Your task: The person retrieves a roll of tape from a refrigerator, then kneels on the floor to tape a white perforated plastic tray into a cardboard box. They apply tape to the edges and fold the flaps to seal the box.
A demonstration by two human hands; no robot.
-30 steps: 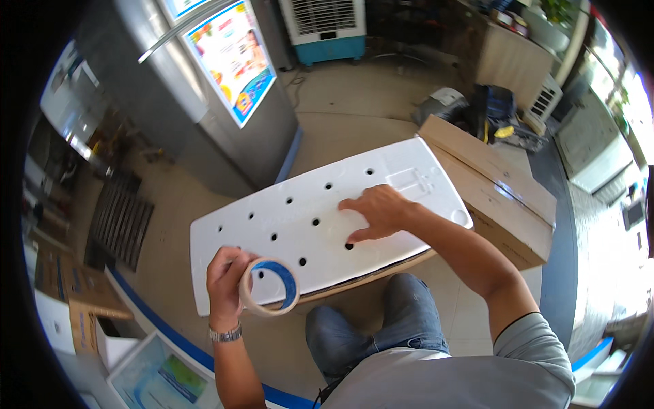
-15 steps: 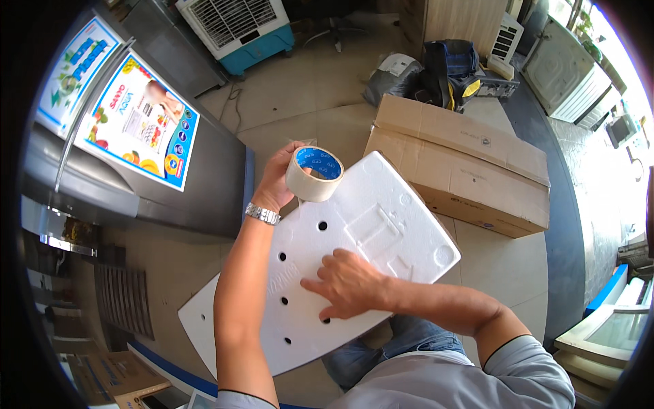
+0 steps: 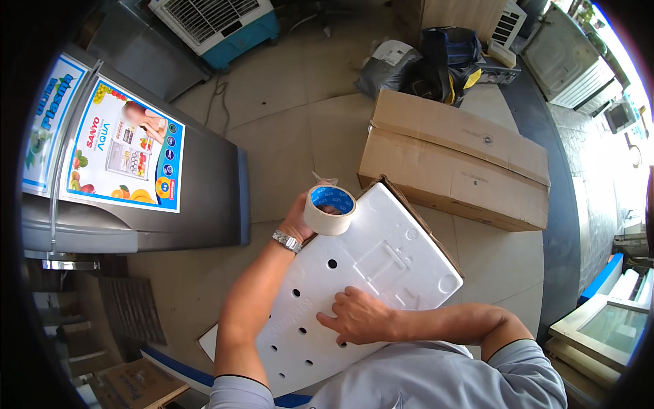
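My left hand (image 3: 296, 219) is closed round a wide roll of tape (image 3: 330, 226), cream outside with a blue printed core. Some fingers show through the core. The roll is over the far left corner of a white foam slab (image 3: 381, 235) with several dark round holes and moulded shapes. Brown cardboard (image 3: 436, 238) lines the slab's far right edge. On the foam's near part rests my right hand (image 3: 361, 315), palm down, with two digits stretched apart and the others partly bent. It holds nothing I can see, and one fingertip is beside a hole.
A long cardboard box (image 3: 449, 163) lies beyond the slab on the tiled floor. To the left stands a grey refrigerator (image 3: 163, 228). A grey plastic bag (image 3: 388, 68) and a black backpack (image 3: 443, 68) are behind the box. An air cooler (image 3: 238, 41) stands at the back.
The foam slab has shifted toward my body, and its cardboard edge now shows. Both hands have come nearer and slightly to the right, the left still with the tape roll.
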